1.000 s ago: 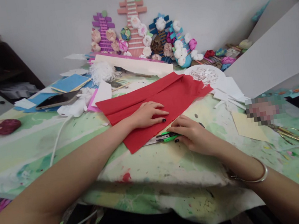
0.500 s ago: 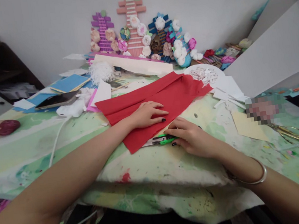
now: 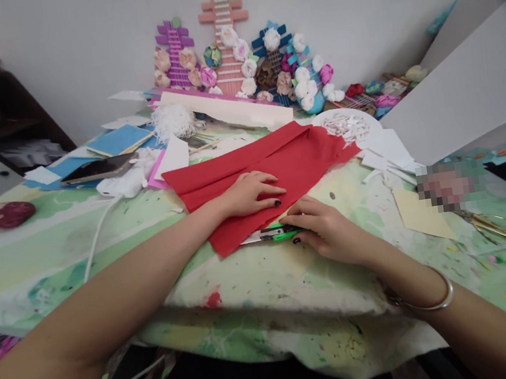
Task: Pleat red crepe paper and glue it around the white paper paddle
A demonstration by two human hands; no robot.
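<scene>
A piece of red cloth [image 3: 286,159] lies at the middle of the table, folded along its far side. Flat on it rests my left hand [image 3: 253,194], fingers spread and pressing on the cloth. My right hand [image 3: 329,229] is closed round a pair of scissors [image 3: 282,231] with green and black handles, just beyond the near edge of the cloth. The blades point left; their tips reach the cloth's near corner, and I cannot tell whether cloth lies between them. My right fingers partly hide the handles.
A paint-stained tablecloth [image 3: 247,284] covers the table. To the right are a plate of white scraps [image 3: 375,119], yellow paper [image 3: 419,214] and gold-handled scissors [image 3: 498,227]. A white cable [image 3: 99,236], a phone [image 3: 98,168] and blue sheets [image 3: 121,140] lie left. Flower-decorated crafts [image 3: 229,61] stand behind.
The scissors' handles have drawn closer together in my right hand, which has shifted very slightly. My left hand and the red cloth stay almost where they were.
</scene>
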